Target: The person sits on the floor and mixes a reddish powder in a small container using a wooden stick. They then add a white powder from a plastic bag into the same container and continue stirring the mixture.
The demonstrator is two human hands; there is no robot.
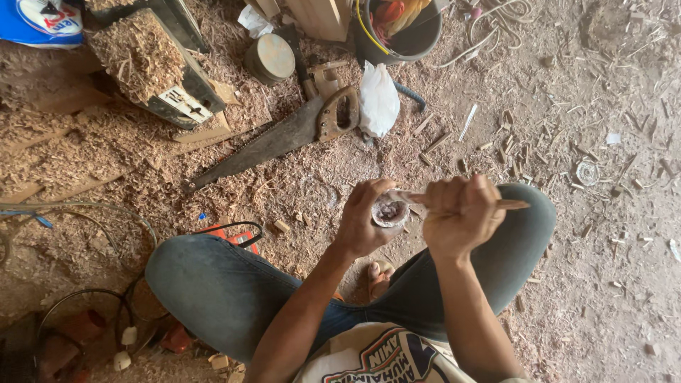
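Seated cross-legged on sawdust floor (603,284); handsaw (284,135) lies well ahead. Left hand (365,220) cups small round container (390,212) over lap, fingers curled around it. Right hand (457,213) fisted on thin wooden stick (507,204), tip at container. Risk: hard prodding could tip contents out.

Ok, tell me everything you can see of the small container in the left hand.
The small container is a shallow round cup with a pale, whitish rim, open at the top, holding dark brownish, lumpy paste. The left hand cradles it from the side, thumb over the rim, above the person's crossed legs. A thin wooden stick gripped in the right hand points its tip at the rim. Its material is unclear.
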